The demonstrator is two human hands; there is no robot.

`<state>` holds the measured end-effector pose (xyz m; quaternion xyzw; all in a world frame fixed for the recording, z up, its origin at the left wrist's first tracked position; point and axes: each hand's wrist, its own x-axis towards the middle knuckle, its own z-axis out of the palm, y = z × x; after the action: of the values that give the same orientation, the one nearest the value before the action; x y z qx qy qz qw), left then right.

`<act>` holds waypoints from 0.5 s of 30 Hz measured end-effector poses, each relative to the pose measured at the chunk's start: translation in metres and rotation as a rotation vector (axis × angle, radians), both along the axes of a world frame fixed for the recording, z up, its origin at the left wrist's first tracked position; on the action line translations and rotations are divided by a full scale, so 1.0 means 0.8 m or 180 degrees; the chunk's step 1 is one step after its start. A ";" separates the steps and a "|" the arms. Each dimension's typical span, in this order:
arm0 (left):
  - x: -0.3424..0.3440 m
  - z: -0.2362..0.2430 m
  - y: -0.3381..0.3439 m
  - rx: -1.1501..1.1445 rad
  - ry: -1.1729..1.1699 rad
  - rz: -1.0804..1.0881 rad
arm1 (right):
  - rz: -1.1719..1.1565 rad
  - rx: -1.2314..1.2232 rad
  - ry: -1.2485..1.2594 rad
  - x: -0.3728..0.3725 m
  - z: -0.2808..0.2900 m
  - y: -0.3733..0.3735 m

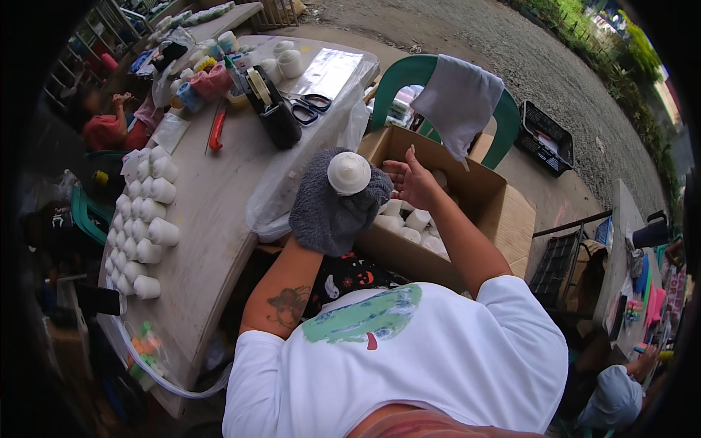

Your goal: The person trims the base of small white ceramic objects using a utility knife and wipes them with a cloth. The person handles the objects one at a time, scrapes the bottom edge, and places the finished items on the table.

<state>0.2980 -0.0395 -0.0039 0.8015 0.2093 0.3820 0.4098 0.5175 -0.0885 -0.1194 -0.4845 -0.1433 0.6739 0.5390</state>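
My left hand (pixel 349 208) is wrapped in a grey towel (pixel 319 212), which hides its fingers. Held up in the towel is a small white rounded piece (pixel 349 173) with a ridged, stepped end. Just to its right, my right hand (pixel 414 181) is open, fingers apart and nothing in it. That hand hovers over the near left part of a cardboard box (pixel 515 226), where several white cup-shaped pieces (pixel 418 220) lie loose.
On the table (pixel 212 219) at left stand rows of white cups (pixel 150 212). Scissors (pixel 310 108), a black tape dispenser (pixel 274 109) and a red-handled tool (pixel 217 131) lie farther back. Behind the box is a green chair (pixel 398 77) draped with a white cloth (pixel 460 95). A person (pixel 117 135) sits far left.
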 end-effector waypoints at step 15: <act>-0.011 0.034 0.010 0.0300 0.0588 0.0124 | -0.0013 0.1298 0.0514 -0.027 0.155 -0.013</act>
<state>0.2893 -0.0316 0.0236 0.8474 0.2435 0.3238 0.3431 0.4958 -0.0992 0.0044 -0.3102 -0.2319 0.6665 0.6369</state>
